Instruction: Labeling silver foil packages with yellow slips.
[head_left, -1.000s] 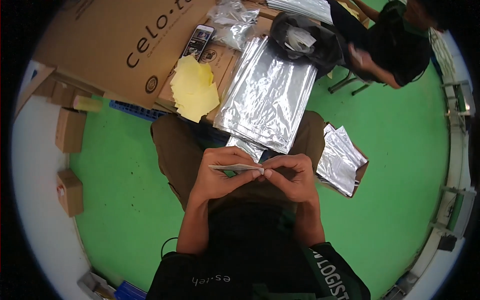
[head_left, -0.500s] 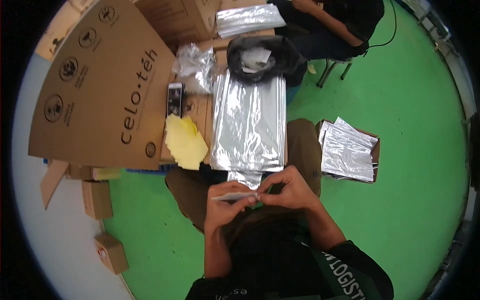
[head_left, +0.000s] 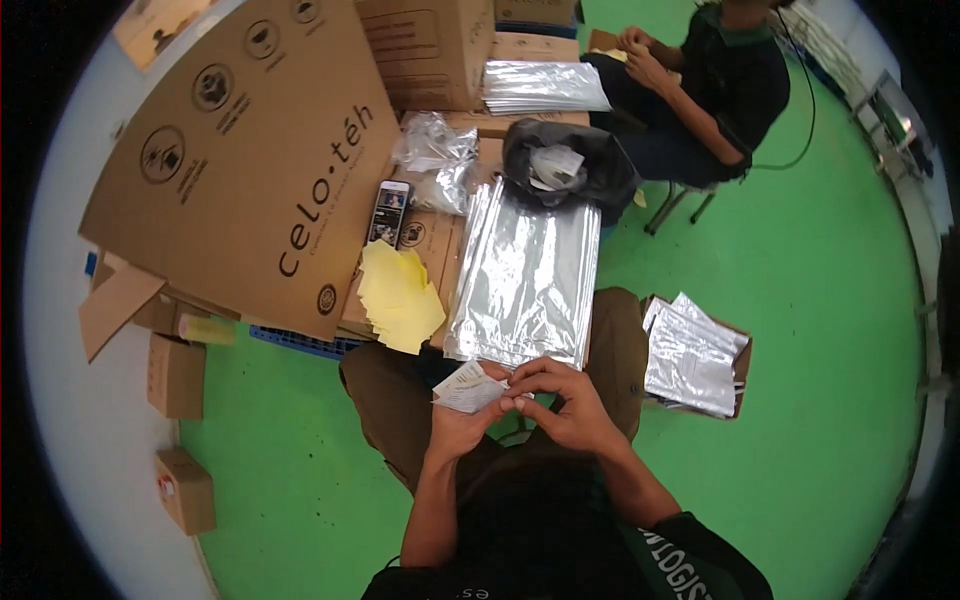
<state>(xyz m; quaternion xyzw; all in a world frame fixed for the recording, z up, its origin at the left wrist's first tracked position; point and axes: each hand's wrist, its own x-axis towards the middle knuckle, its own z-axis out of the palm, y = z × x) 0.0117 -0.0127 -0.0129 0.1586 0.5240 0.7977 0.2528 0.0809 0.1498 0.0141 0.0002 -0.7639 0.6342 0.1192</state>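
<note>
My left hand (head_left: 460, 430) is closed on a small white printed paper slip (head_left: 472, 390), which fans out over the fingers. My right hand (head_left: 570, 405) meets it at the slip's right edge, with thumb and fingers pinched together; whatever sits between those fingertips is too small to make out. Both hands are just in front of a stack of shiny silver film sheets or pouches (head_left: 525, 275). At the stack's far end rests an open black plastic bag (head_left: 615, 175) with crumpled white papers (head_left: 556, 167) inside.
Left of the stack lie yellow paper sheets (head_left: 400, 300), a phone (head_left: 388, 213) and clear plastic bags (head_left: 437, 150). A large cardboard box (head_left: 240, 170) rises at left. On the green floor at right stands a box of silver pouches (head_left: 690, 365). Another person (head_left: 735, 90) sits at far right.
The view has shifted, so the table things appear lower and further right. The slip in my left hand has turned its printed face up. My right hand stays pinched beside it.
</note>
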